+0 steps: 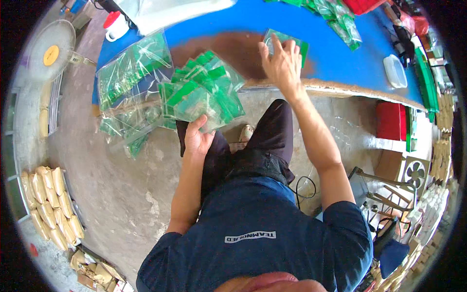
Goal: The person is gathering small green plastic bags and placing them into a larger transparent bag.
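left hand (198, 138): fingers pinch fanned bags (202, 92) by table (340, 63) edge | right hand (283, 65): fingers spread over single bag (303, 50) on table | risk: end-only pinch may spill bags

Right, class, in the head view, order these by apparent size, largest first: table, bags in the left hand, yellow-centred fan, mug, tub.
1. Table
2. Bags in the left hand
3. Yellow-centred fan
Mug and tub come last, too alike to rank.

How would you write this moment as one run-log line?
left hand: holds fanned green-and-clear bags | right hand: spread over single bag | surface: blue table | nearby: red-lidded white mug
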Tool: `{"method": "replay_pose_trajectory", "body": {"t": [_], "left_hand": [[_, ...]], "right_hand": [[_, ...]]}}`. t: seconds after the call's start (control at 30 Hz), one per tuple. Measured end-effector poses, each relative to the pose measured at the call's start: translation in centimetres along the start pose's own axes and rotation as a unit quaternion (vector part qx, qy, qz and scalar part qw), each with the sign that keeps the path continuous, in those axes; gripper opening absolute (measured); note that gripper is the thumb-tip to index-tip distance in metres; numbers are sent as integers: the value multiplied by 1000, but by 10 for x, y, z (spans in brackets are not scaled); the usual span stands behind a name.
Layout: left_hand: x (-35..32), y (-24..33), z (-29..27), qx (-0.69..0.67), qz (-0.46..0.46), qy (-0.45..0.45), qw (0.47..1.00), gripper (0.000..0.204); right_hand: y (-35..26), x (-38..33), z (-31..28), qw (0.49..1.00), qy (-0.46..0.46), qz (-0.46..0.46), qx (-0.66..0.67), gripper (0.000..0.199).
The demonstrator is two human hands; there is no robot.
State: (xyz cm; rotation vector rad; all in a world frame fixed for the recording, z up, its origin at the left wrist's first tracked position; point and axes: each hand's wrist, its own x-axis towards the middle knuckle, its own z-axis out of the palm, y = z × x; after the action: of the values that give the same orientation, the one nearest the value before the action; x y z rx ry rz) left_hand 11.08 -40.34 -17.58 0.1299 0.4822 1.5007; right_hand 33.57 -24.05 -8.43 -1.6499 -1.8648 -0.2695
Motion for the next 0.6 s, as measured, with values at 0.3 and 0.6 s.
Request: {"method": "replay_pose_trajectory", "body": {"t": [0.3,0.6], "left_hand": [[-6,3,-20,-1,-24,-27,999,53],[-10,0,7,44,-46,52,997,55]], "right_hand": [[-26,-24,-14,849,-342,-87,394,43],[-45,-51,-32,762,-289,118,568,122]]}}
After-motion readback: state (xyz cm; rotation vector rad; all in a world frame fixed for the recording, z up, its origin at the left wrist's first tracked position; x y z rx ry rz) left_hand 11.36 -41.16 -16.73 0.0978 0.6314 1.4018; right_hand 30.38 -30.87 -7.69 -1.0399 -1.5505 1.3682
